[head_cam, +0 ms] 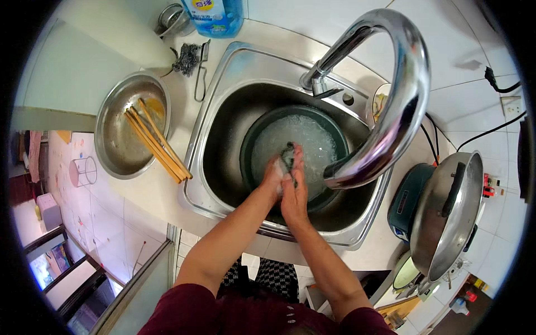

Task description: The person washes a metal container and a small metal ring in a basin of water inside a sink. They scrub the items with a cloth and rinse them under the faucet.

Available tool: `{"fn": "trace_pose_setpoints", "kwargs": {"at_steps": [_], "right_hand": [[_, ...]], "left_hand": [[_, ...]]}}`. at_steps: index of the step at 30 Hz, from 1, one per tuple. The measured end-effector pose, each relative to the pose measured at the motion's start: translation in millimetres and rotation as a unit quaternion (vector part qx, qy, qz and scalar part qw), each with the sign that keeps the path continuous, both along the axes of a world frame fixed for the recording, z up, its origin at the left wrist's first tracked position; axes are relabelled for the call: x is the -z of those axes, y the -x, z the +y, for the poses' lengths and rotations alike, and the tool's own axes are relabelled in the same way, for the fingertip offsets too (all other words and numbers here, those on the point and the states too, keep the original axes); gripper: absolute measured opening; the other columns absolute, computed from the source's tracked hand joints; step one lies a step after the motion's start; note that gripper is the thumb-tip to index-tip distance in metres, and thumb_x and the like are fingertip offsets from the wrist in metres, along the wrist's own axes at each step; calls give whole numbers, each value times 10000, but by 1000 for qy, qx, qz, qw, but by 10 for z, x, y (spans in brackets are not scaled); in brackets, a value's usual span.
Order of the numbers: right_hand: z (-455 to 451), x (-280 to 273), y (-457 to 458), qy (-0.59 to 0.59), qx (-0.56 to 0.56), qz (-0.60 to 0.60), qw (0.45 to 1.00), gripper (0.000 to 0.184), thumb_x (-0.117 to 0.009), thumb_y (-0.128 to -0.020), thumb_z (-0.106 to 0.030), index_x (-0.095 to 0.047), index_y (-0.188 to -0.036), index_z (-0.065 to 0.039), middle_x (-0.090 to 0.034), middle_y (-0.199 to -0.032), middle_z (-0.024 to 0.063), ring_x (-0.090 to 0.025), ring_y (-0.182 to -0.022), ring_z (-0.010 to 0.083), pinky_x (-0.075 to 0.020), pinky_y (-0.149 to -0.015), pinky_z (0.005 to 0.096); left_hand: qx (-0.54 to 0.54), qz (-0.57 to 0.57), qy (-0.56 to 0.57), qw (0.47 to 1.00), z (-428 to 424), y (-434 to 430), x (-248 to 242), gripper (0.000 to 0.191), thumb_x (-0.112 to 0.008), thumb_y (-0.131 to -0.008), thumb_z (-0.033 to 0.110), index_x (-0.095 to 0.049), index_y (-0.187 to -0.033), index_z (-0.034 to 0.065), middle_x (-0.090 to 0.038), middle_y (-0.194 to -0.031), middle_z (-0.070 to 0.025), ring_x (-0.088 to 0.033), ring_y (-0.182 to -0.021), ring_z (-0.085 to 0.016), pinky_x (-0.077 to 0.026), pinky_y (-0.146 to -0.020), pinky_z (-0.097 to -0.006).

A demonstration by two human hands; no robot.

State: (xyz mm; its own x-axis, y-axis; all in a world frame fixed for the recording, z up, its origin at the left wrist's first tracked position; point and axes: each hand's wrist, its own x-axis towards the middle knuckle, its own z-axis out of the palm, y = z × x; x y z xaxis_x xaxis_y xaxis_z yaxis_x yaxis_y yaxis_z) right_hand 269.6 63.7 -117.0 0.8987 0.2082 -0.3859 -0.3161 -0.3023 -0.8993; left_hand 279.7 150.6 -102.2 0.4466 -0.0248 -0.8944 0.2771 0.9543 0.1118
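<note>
My left hand (274,173) and my right hand (295,188) are pressed together above a dark round basin (246,153). Between my palms sits a small dark soapy thing (288,155), mostly hidden by fingers and foam; its kind cannot be made out. Foam clings to my left hand, which is blurred. Cloudy, sudsy water (310,134) fills much of the basin. The basin stands inside a stainless steel sink (226,125). To the right of my hands, the spout of a chrome faucet (412,83) arches over the basin's right side.
Left of the sink, a metal bowl (113,146) carries several wooden chopsticks (161,148). A peeler (201,77), a dark mesh scrubber (186,60) and a blue detergent bottle (215,21) are behind. At right, a steel wok (435,234) leans beside a green appliance (408,201).
</note>
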Motion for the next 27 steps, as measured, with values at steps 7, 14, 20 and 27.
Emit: {"fn": "trace_pose_setpoints", "kwargs": {"at_steps": [7,14,20,27], "right_hand": [[31,9,-123,-31,113,-15,993,508,-467,-878,-157,-348,-1335,29,-361,-1379,200,-331,-1282,295,-241,-1052,366],[124,-556,-559,-236,281,242,898,440,-402,-923,-177,-401,-1330,-8,-500,-1257,174,-487,-1119,230,-377,-957,333],[499,-58,6,229,250,-339,878,431,-583,-835,-173,-460,-1203,12,-530,-1178,188,-508,-1083,241,-390,-941,372],[136,-47,52,-36,46,-57,997,432,-537,-874,-153,-431,-1262,6,-458,-1306,209,-420,-1231,282,-292,-1034,361]], "left_hand": [[102,-91,-58,989,-254,101,-54,371,-460,-923,286,-510,-1222,72,-552,-1169,-66,-522,-1058,-194,-430,-875,-328],[110,-108,-96,983,-260,151,-95,400,-418,-932,317,-498,-1231,65,-533,-1206,-87,-510,-1075,-187,-398,-918,-317],[194,-82,-138,968,-8,117,-4,366,-460,-917,329,-535,-1149,56,-591,-1080,-92,-546,-1021,-208,-422,-874,-349],[94,-139,20,986,-36,96,637,448,-499,-897,376,-485,-1227,74,-534,-1157,-99,-518,-1038,-222,-440,-870,-364]]}}
